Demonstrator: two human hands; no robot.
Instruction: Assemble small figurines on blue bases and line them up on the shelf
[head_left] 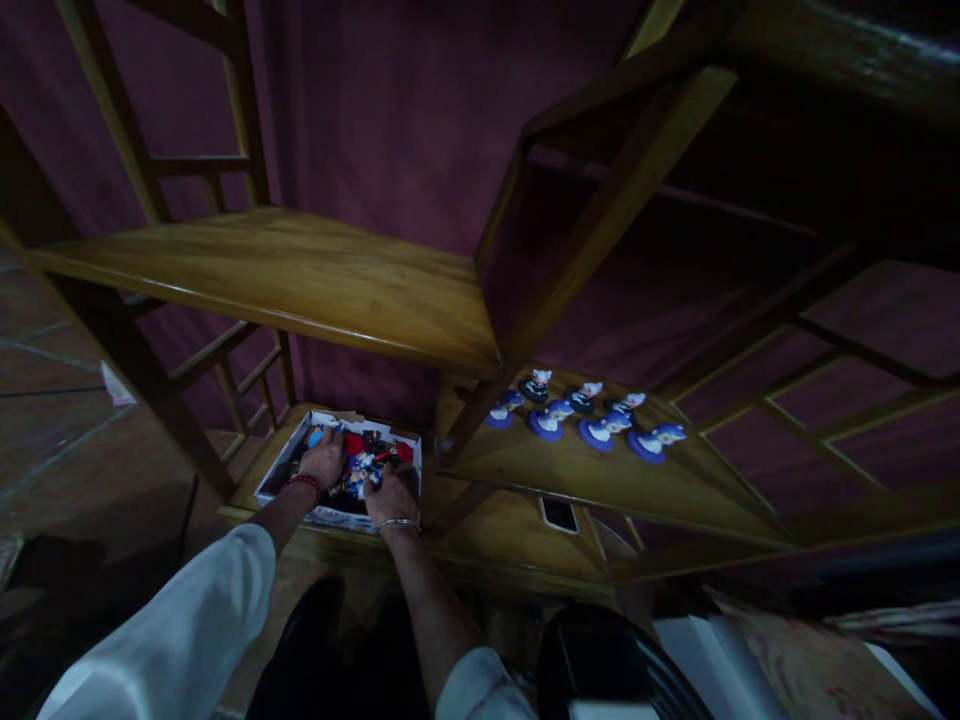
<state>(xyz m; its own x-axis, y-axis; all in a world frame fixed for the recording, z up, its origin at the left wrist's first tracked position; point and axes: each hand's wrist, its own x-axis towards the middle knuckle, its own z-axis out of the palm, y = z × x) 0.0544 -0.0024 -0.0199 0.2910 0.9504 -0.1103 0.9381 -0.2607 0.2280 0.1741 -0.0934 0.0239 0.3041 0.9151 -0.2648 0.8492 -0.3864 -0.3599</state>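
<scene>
A shallow white cardboard box (414, 480) stands on the low wooden shelf. Small figurines (365, 466) in blue, white and red lie jumbled inside it. My left hand (322, 463), with a red bead bracelet at the wrist, reaches into the box's left half, fingers stretched over the figurines. On the right side my right hand (393, 496), wearing a silver bangle, is down among the figurines at the front. Its thumb touches a blue and white piece, but its other fingertips are partly hidden, so a grip cannot be made out.
A wooden shelf board (300, 275) juts out above the box. On the shelf to the right stand several purple-based figurines (604, 428), with dark-based white-headed figurines (586, 396) behind. A phone-like flat object (559, 514) lies below. A slanted wooden post (600, 240) divides the shelving.
</scene>
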